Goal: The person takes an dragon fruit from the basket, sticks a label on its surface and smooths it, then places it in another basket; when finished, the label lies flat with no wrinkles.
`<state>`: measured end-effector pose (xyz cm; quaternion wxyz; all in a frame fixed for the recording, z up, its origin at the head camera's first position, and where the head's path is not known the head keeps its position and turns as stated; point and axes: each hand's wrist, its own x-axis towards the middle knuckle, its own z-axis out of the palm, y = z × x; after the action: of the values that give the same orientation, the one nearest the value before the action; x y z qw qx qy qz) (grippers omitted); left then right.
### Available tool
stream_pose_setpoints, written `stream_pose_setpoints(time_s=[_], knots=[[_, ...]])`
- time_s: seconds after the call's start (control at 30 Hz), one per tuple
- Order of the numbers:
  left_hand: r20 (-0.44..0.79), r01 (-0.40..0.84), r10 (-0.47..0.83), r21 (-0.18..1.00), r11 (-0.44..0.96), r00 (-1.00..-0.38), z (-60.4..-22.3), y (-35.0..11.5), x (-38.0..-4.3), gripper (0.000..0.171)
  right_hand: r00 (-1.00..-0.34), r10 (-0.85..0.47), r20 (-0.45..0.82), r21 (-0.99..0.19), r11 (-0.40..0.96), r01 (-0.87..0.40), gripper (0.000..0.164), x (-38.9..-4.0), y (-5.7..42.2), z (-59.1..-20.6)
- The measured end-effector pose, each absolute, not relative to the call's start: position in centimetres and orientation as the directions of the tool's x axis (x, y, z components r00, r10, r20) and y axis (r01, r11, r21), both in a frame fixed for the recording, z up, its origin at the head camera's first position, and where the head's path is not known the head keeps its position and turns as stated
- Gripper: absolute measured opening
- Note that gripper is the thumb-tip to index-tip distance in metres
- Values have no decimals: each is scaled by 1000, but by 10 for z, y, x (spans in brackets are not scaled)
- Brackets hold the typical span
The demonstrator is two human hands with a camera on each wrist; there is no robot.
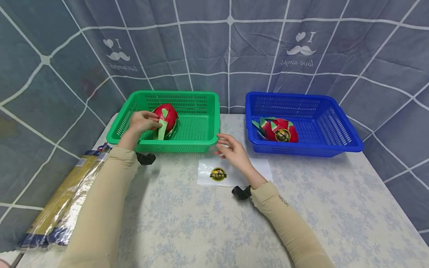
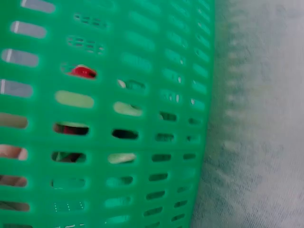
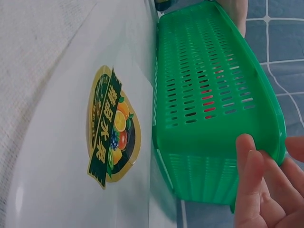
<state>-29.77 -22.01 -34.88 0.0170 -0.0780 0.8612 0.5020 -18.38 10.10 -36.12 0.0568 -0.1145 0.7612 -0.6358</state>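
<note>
In the head view my left hand (image 1: 143, 122) reaches over the front wall of the green basket (image 1: 192, 142). Its thumb and fingers grip the left side of a red dragon fruit (image 1: 171, 113) with pale green scales. Through the slots in the left wrist view, bits of red fruit (image 2: 83, 71) and pale green show; most of that hand is hidden there. My right hand (image 1: 234, 152), its fingers loosely bent and holding nothing, is beside the basket's right front corner. Below it lies a white sheet (image 1: 206, 180) bearing one round fruit sticker (image 1: 218, 174).
A blue basket (image 1: 285, 150) stands at the right, holding a dragon fruit (image 1: 273, 128) with the same kind of sticker. Shiny gold-and-blue packages (image 1: 67, 190) lie along the left side. A grey patterned curtain (image 1: 207, 48) hangs behind the baskets.
</note>
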Motion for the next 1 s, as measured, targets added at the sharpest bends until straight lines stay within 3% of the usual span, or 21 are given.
stream_pose_setpoints(time_s=[0.17, 0.5, 0.73, 0.83, 1.0], knots=[[-183, -241, -171, 866, 438, -968, -347, -219, -298, 29, -966, -253, 48, -982, 166, -92, 43, -183, 101, -361], [-275, -295, -107, 880, 372, -956, -343, -221, -298, 27, -959, -278, 54, -985, 140, -96, 46, -200, 103, -390], [-362, -364, -62, 931, 25, -930, -337, -227, -302, 13, -957, -283, 59, -982, 154, -106, 47, -201, 103, -395], [-356, -355, -13, 933, -66, -934, -328, -224, -301, 18, -960, -273, 62, -980, 166, -111, 46, -201, 102, -395], [-250, -255, 84, 965, -58, -965, -309, -206, -294, 16, -973, -202, 110, -970, 192, -150, 43, -200, 106, -388]])
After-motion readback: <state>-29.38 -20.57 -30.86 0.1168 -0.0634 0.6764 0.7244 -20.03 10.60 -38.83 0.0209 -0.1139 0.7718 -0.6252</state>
